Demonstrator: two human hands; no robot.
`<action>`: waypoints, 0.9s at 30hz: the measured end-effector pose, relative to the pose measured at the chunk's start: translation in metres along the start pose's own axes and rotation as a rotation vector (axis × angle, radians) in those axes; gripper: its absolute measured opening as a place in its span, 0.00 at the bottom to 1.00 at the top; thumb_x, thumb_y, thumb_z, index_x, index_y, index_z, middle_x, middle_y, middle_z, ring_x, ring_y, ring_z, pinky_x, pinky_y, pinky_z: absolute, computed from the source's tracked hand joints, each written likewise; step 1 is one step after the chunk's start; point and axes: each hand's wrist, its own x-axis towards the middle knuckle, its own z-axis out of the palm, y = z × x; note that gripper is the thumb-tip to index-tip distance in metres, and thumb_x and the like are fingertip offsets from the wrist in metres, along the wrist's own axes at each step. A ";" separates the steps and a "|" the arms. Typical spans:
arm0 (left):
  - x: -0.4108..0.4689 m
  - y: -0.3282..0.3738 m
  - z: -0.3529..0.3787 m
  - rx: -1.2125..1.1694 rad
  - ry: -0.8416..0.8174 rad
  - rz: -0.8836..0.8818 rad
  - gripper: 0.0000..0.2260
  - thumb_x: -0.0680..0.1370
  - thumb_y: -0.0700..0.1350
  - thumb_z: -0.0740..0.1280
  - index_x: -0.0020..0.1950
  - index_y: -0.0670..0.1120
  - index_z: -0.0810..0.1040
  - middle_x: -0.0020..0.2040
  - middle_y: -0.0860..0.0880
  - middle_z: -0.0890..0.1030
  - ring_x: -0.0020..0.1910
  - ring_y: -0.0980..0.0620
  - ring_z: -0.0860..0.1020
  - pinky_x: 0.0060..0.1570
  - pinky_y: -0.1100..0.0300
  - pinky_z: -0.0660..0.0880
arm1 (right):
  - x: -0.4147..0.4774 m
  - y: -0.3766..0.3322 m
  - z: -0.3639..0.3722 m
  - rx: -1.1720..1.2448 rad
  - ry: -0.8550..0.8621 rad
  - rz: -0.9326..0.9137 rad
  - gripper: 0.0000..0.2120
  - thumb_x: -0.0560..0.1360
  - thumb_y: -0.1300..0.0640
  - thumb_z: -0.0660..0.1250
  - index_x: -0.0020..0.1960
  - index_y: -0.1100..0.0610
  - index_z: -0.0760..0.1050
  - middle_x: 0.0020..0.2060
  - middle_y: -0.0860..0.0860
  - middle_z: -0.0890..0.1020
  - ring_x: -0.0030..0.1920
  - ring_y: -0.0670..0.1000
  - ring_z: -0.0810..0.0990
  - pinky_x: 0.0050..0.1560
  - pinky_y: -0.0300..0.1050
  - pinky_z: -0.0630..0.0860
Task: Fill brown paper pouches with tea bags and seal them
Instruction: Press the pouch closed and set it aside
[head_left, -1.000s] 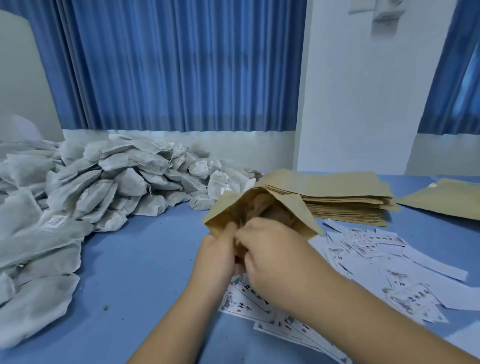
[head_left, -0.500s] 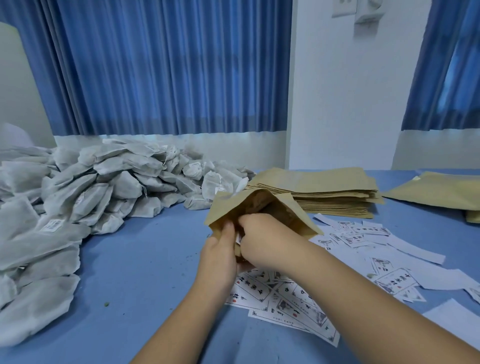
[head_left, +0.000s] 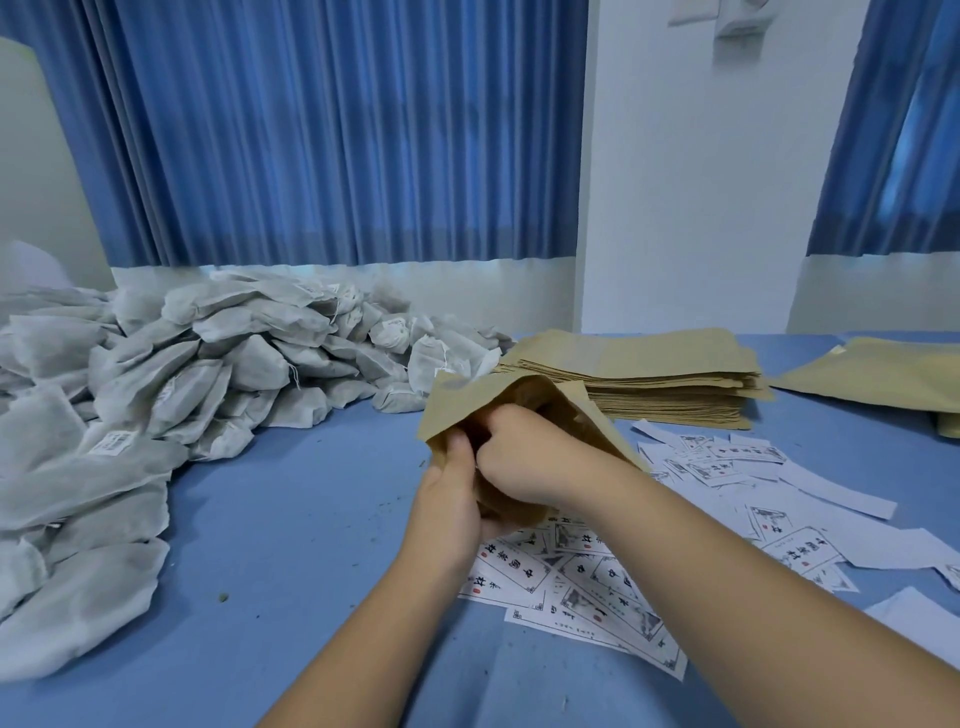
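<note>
Here the left hand (head_left: 451, 486) pinches the pouch (head_left: 470, 408) over the surface (head_left: 291, 519), while the right hand (head_left: 524, 454) is curled in its mouth, around what I cannot tell. Pushing hard could tear the paper or buckle the sealing edge.

Blue curtains (head_left: 337, 130), white wall (head_left: 701, 182), blue table (head_left: 311, 519).

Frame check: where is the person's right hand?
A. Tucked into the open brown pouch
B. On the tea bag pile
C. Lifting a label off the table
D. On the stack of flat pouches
A: the right hand is tucked into the mouth of the open brown pouch, which the left hand grips.
</note>
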 end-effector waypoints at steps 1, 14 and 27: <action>0.000 -0.001 0.000 -0.005 -0.013 0.011 0.19 0.82 0.57 0.55 0.68 0.49 0.70 0.61 0.40 0.78 0.55 0.39 0.80 0.35 0.50 0.81 | 0.004 0.001 0.000 -0.032 0.002 0.015 0.18 0.77 0.65 0.57 0.65 0.58 0.73 0.57 0.56 0.79 0.56 0.55 0.76 0.56 0.45 0.74; -0.013 0.016 -0.033 -0.157 0.023 0.105 0.15 0.83 0.48 0.57 0.65 0.44 0.73 0.47 0.44 0.83 0.39 0.52 0.84 0.30 0.57 0.79 | -0.031 -0.018 0.009 -0.390 0.101 -0.399 0.11 0.74 0.63 0.59 0.51 0.56 0.77 0.50 0.51 0.77 0.51 0.53 0.76 0.51 0.52 0.75; -0.048 0.024 -0.070 0.768 0.194 0.414 0.36 0.73 0.41 0.72 0.76 0.56 0.58 0.66 0.53 0.70 0.49 0.67 0.77 0.44 0.69 0.74 | -0.073 0.043 0.009 -0.444 0.762 -0.515 0.19 0.64 0.68 0.73 0.54 0.63 0.77 0.52 0.59 0.77 0.51 0.57 0.73 0.47 0.54 0.75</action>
